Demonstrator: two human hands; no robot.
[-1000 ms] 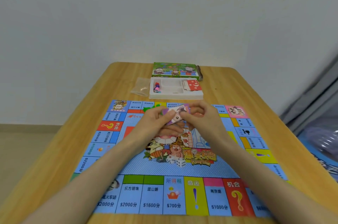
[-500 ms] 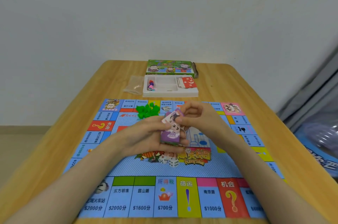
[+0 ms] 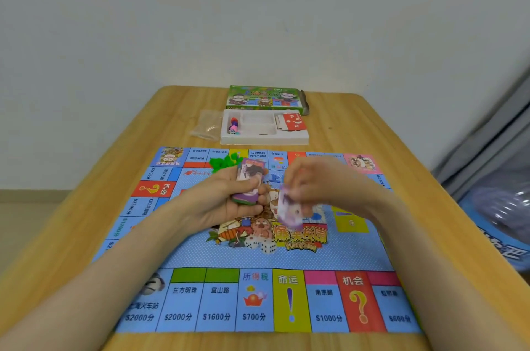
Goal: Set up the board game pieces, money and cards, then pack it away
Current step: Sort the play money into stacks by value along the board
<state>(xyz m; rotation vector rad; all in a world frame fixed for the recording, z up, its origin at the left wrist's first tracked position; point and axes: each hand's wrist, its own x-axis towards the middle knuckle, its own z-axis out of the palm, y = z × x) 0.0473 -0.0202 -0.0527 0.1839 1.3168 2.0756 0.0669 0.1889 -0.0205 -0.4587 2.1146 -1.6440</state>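
Head view: left grip (image 3: 229, 204) clasps the money stack (image 3: 248, 182) above the board (image 3: 200, 250); right grip (image 3: 314, 187) pinches one note (image 3: 289, 208) just beside it, apparently for dealing out.

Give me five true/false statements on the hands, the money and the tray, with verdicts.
1. The left hand holds a stack of play money. True.
2. The right hand is empty. False: it pinches one purple note.
3. The white tray sits on the game board. False: it sits on the table, beyond the board's far edge.
4. A red question-mark card lies at the tray's right end. True.
5. The green pieces are in the tray. False: they lie on the board, near its far edge.
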